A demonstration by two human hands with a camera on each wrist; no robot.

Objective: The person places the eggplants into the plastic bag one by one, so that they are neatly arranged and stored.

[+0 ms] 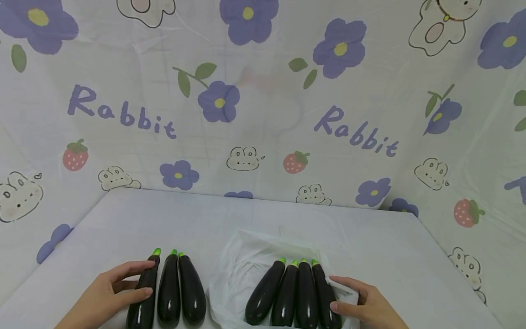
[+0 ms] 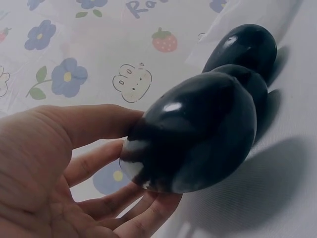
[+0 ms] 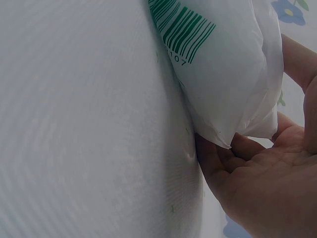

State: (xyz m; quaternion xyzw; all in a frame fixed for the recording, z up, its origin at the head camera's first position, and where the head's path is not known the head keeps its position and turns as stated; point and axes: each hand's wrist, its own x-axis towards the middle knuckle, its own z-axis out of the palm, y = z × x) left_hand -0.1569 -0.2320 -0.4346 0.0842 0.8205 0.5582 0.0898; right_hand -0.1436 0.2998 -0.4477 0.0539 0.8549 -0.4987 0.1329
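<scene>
My left hand (image 1: 104, 294) grips the leftmost of three dark, glossy eggplants (image 1: 141, 313), thumb on one side and fingers on the other. In the left wrist view that eggplant's rounded end (image 2: 198, 129) faces the camera. Two more eggplants (image 1: 169, 292) lie just right of it, green stems pointing away. A white plastic bag (image 1: 232, 274) lies opened out, with several eggplants (image 1: 306, 292) side by side on it. At its right side my right hand (image 1: 370, 301) holds the bag's edge, thumb against the rightmost eggplant (image 1: 324, 297). Green barcode print marks the bag's outside (image 3: 228, 84).
Everything lies on a white tabletop (image 1: 197, 212). Behind it and along its sides hangs a pale curtain (image 1: 263, 132) printed with flowers, rabbits and strawberries. The bag stands close to the right of the loose eggplants.
</scene>
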